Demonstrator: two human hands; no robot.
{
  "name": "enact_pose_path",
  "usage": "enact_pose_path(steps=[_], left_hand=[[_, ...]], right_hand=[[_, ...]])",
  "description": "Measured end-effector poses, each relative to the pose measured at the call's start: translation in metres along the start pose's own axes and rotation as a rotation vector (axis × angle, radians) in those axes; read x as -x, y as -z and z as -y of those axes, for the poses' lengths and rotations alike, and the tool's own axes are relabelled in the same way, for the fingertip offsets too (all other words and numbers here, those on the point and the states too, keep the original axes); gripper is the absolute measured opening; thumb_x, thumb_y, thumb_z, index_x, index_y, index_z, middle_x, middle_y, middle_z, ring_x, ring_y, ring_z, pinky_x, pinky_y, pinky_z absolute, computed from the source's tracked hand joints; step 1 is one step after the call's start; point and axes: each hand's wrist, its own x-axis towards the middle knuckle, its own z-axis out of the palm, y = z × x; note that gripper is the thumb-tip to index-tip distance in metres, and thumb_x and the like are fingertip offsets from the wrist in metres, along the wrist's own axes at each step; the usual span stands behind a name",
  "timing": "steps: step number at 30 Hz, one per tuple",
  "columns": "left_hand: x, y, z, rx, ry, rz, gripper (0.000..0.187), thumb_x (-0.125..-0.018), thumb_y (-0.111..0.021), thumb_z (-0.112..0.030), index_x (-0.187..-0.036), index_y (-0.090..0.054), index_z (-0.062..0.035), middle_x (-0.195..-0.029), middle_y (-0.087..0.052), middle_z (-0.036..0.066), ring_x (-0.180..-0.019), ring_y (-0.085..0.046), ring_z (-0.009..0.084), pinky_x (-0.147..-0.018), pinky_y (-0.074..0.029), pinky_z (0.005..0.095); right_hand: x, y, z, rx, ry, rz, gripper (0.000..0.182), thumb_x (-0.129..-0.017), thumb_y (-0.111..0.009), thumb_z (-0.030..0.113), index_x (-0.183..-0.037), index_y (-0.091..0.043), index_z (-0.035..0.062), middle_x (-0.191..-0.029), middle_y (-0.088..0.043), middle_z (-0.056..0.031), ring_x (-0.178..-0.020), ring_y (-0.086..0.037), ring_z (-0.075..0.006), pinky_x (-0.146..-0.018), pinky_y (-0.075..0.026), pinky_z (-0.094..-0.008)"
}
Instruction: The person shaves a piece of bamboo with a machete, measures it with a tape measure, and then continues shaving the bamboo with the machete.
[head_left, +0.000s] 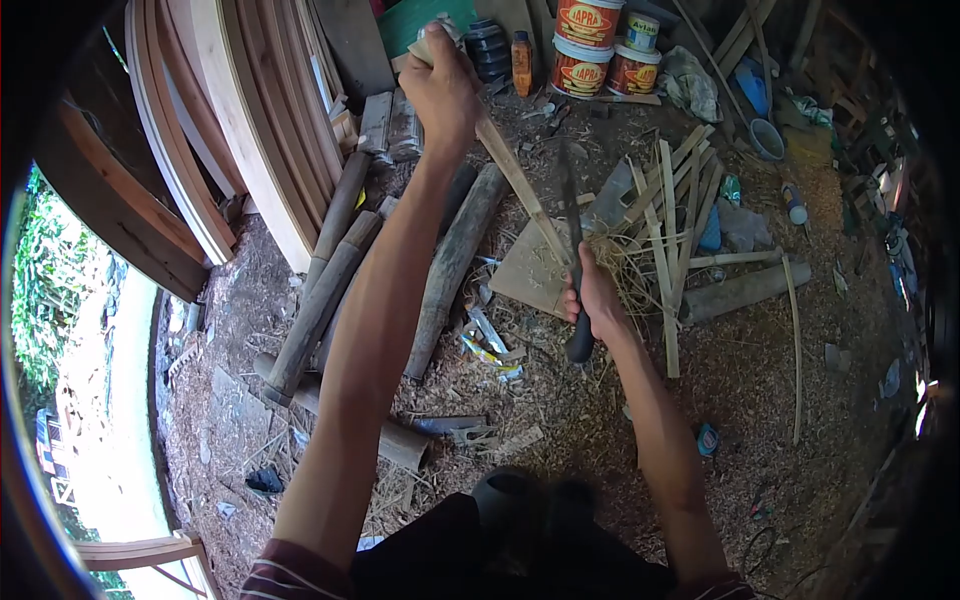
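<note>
My left hand is raised at the top middle, fingers wrapped around the upper end of a bamboo strip. The strip slants down to the right, its lower end close to my right hand. That hand is closed on the black handle of a long knife, whose dark blade points up and away and overlaps the strip near its lower end. Behind them on the ground lies a flat board. Thin curly shavings and a pile of cut bamboo strips lie just right of the knife.
Bamboo poles lie to the left, near tall curved timber planks. Paint buckets and an orange bottle stand at the back. A bamboo piece and a teal tape measure rest on the shaving-covered ground.
</note>
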Motion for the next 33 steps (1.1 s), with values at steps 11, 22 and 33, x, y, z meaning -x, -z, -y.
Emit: enact_pose_path(steps=[11, 22, 33], left_hand=[[0.003, -0.007, -0.002, -0.010, 0.012, 0.007, 0.040, -0.095, -0.046, -0.033, -0.063, -0.042, -0.0089, -0.050, -0.045, -0.001, -0.041, -0.041, 0.0054, -0.038, -0.033, 0.0226], [0.001, -0.013, 0.000, -0.004, 0.009, 0.000, 0.040, -0.094, -0.047, -0.035, -0.064, -0.042, -0.0090, -0.050, -0.044, -0.002, -0.041, -0.040, 0.0050, -0.038, -0.032, 0.0224], [-0.003, -0.014, 0.004, 0.028, 0.016, 0.006, 0.038, -0.095, -0.048, -0.034, -0.066, -0.043, -0.0094, -0.049, -0.043, -0.002, -0.040, -0.039, 0.0048, -0.037, -0.030, 0.0219]], right_hand=[[0.001, 0.003, -0.010, 0.155, 0.031, -0.060, 0.055, -0.091, -0.036, 0.056, -0.064, -0.042, 0.0088, -0.045, -0.038, 0.0008, -0.034, -0.037, -0.0104, -0.034, -0.035, -0.0279], [0.000, 0.008, -0.019, 0.173, 0.004, -0.083, 0.061, -0.091, -0.036, 0.057, -0.059, -0.043, 0.0058, -0.042, -0.042, -0.0014, -0.033, -0.043, -0.0127, -0.033, -0.037, -0.0300], [0.017, 0.036, -0.034, 0.192, -0.118, -0.098, 0.051, -0.094, -0.032, 0.051, -0.070, -0.041, 0.0076, -0.048, -0.038, 0.0008, -0.039, -0.039, -0.0114, -0.040, -0.039, -0.0299]])
